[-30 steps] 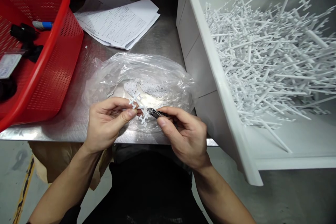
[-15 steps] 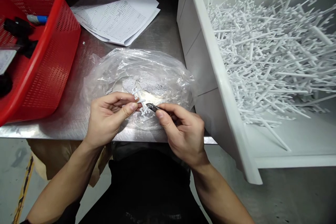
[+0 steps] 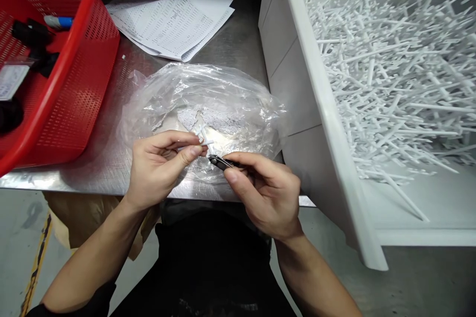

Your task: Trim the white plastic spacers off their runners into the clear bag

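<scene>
My left hand [image 3: 163, 166] pinches a white branched plastic sprue [image 3: 207, 142] between thumb and forefinger. In my right hand [image 3: 266, 188] is a small dark metal nail clipper [image 3: 219, 161]; its back part is hidden by the fingers. The clipper's jaws meet the lower end of the sprue, though I cannot tell whether they have closed on it. Both hands are held above a crumpled clear plastic bag [image 3: 238, 89], with small pale bits inside, on the metal table [image 3: 243, 34].
At the left stands a red perforated basket [image 3: 84, 79] with black parts and a blue-and-grey item. Printed sheets [image 3: 174, 20] lie at the back. On the right, a white bin [image 3: 323, 94] holds a heap of white sprues [image 3: 394, 74]. Brown paper [image 3: 85, 213] shows below the table edge.
The view has shifted slightly, so the scene sits farther right. The nail clipper has turned and now covers the sprue's lower branches, which showed before. My left hand keeps its pinch.
</scene>
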Demonstrator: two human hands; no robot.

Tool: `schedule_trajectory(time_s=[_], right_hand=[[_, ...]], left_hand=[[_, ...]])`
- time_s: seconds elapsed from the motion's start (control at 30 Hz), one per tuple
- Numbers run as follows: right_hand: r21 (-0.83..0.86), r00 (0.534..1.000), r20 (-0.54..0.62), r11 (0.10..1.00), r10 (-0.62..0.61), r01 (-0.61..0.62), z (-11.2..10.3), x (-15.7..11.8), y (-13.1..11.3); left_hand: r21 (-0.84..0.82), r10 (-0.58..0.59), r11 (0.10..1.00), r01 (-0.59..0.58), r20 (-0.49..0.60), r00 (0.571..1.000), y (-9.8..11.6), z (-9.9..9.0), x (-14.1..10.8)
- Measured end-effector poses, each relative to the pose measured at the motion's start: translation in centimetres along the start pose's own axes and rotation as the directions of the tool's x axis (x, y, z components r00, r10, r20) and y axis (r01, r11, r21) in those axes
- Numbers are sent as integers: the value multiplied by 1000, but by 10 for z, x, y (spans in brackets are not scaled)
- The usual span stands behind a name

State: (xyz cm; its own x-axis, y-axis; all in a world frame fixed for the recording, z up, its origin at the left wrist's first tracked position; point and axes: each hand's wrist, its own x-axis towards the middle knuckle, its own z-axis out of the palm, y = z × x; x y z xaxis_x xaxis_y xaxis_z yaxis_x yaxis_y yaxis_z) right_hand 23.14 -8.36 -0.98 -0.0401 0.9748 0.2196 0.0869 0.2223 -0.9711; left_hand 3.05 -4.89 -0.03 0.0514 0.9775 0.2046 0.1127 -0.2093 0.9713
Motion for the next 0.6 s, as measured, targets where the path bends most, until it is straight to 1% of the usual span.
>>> schedule_trajectory(time_s=[0.2,0.37,0.5,0.6], right_hand=[[-13,1000,-9,1000,-24,24,0,0,1],[-5,1000,-13,1000,21,-21,-1,1,1],[15,997,-27,998,66,-66,1,2,0],[40,991,-75,993,113,-110,3,3,-1]], left_hand=[[151,68,987,-58,-58,996,3,4,-4],[292,133,951,-106,-76,988,1,5,-9],[333,120,939,-87,-78,990,-2,5,-9],[339,90,939,-60,-75,993,-2,6,-8]])
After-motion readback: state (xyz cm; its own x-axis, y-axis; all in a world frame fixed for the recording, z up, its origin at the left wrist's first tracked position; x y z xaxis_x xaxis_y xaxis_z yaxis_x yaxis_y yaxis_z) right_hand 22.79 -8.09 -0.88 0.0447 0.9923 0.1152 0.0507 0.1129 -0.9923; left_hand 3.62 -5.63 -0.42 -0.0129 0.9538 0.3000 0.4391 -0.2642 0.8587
